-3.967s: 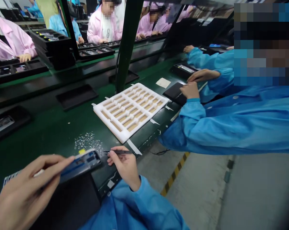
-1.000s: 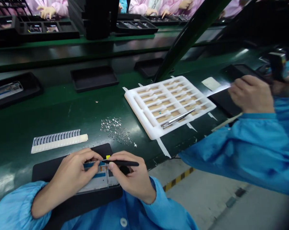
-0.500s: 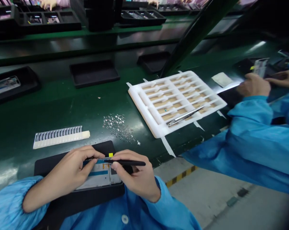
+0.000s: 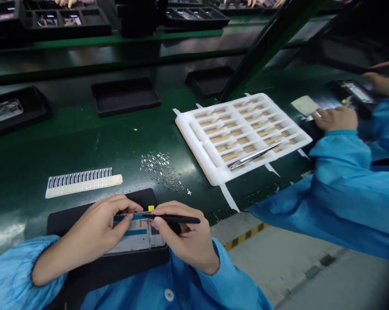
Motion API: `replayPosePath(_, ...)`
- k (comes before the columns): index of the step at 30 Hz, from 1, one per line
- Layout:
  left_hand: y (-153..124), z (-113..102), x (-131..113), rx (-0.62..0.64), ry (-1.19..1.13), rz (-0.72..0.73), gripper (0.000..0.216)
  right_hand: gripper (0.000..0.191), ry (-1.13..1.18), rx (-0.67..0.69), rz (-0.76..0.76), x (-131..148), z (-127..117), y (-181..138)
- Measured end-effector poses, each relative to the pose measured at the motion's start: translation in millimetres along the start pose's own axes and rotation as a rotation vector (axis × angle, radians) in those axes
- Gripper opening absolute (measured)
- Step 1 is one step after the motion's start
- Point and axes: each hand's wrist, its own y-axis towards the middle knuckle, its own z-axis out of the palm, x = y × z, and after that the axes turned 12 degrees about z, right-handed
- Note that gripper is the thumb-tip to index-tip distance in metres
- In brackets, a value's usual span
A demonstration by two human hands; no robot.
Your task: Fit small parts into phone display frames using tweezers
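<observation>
A phone frame (image 4: pixel 133 239) with blue strips and an orange flex piece lies in a black tray (image 4: pixel 155 255) close to my body. My left hand (image 4: pixel 99 230) rests over its left part, thumb and forefinger closed on the frame's far edge. In my right hand (image 4: pixel 188 241) are black tweezers (image 4: pixel 178 218), pinched between thumb and fingers. Their tips point left at the same far edge, near my left fingertips. A small yellow tab (image 4: pixel 151 208) sticks up there. Whatever is at the tips is too small to make out.
Beyond the tray lie a strip of small parts (image 4: pixel 84 181) and scattered tiny metal pieces (image 4: pixel 164 170). A white slotted tray (image 4: pixel 210 165) carries silver tweezers (image 4: pixel 254 156). Black trays (image 4: pixel 126 97) stand farther back. At right, a co-worker's hand (image 4: pixel 338 118) and blue sleeve reach in.
My hands and the tweezers keep nearly the same pose at the frame's edge. The co-worker's hands have moved apart, one now holding a dark tray-like object raised at the far right.
</observation>
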Motion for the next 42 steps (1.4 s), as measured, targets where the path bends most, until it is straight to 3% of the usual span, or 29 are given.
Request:
replayPosePath(27,0,-1,-3,-0.021,-0.037,-0.031,0.033,0.013,0.053,0.024,0.008,1,-4,0)
replayPosePath(35,-3,-4,-2,0.027,-0.021,0.02,0.033,0.011,0.109,-0.094,0.236,-10,-12,12)
replayPosePath(42,-2,-6,-2,0.017,-0.024,0.067,0.031,0.017,0.056,-0.072,0.249,-21,-10,13)
